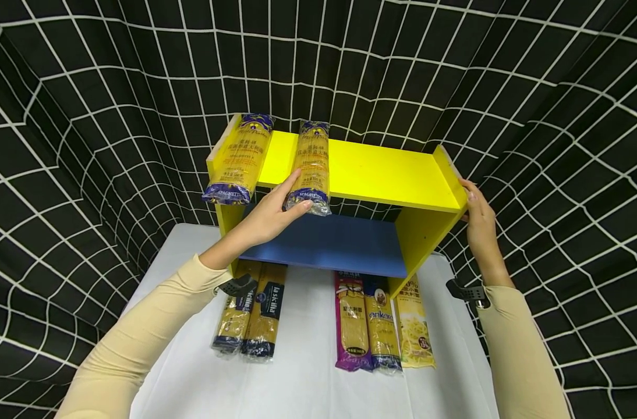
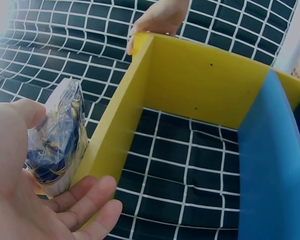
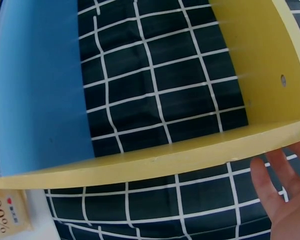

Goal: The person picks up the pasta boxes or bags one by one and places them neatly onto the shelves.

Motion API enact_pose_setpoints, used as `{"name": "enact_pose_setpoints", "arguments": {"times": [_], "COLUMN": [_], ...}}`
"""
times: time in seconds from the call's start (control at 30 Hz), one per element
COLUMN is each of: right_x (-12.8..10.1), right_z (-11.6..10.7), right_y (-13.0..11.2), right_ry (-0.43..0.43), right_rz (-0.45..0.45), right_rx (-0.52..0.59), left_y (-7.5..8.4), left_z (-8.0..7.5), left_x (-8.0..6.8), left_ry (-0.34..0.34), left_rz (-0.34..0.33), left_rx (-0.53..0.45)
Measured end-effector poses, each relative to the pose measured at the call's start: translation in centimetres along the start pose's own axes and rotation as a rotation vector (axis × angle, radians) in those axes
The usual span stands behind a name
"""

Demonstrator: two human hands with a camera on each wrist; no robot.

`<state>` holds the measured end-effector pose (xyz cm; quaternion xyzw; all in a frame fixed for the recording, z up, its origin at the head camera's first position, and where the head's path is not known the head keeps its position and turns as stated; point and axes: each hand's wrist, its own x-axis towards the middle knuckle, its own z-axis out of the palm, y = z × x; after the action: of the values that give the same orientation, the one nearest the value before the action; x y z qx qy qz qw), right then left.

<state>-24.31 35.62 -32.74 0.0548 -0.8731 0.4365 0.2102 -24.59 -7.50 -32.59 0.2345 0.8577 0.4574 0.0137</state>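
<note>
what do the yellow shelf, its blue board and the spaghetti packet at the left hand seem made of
Yellow shelf: probably painted or laminated wood board, smooth, with small holes. Blue board: likely similar, flat and evenly coloured. Spaghetti packet: glossy, partly clear plastic film by the look, crinkled at its end.

The right hand [image 3: 291,205] touches the outside of a yellow side panel [image 3: 165,163], which meets a blue shelf board [image 3: 37,90] at left and a yellow top board [image 3: 265,65] with a hole at right; white-gridded black cloth [image 3: 167,77] shows behind, and a packet [image 3: 10,212] printed "100%" lies lower left
</note>
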Motion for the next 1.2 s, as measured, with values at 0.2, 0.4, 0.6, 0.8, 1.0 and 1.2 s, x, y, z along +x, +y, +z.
{"name": "enact_pose_setpoints", "arguments": {"times": [0.2, 0.4, 0.6, 0.8, 1.0, 1.2], "right_x": [0.0, 0.1, 0.0, 0.0, -0.1, -0.2], "right_z": [0.0, 0.0, 0.1, 0.1, 0.2, 0.2], "right_y": [0.1, 0.0, 0.1, 0.1, 0.0, -0.1], "right_ry": [0.005, 0.006, 0.013, 0.016, 0.002, 0.006], "right_rz": [-0.005, -0.013, -0.018, -0.018, -0.017, -0.018], "right_rx": [0.004, 0.002, 0.01, 0.014, 0.005, -0.003], "left_y": [-0.1, 0.1, 0.2, 0.4, 0.5, 1.0], "left_z": [-0.1, -0.2, -0.4, -0.5, -0.7, -1.1], "left_x": [0.0, 0.1, 0.1, 0.1, -0.2, -1.2], "left_ry": [0.005, 0.004, 0.008, 0.017, 0.003, -0.068], "left_rz": [-0.025, -0.042, -0.026, -0.046, -0.067, -0.048], "left_rx": [-0.016, -0.105, -0.261, -0.314, -0.332, -0.205]}}
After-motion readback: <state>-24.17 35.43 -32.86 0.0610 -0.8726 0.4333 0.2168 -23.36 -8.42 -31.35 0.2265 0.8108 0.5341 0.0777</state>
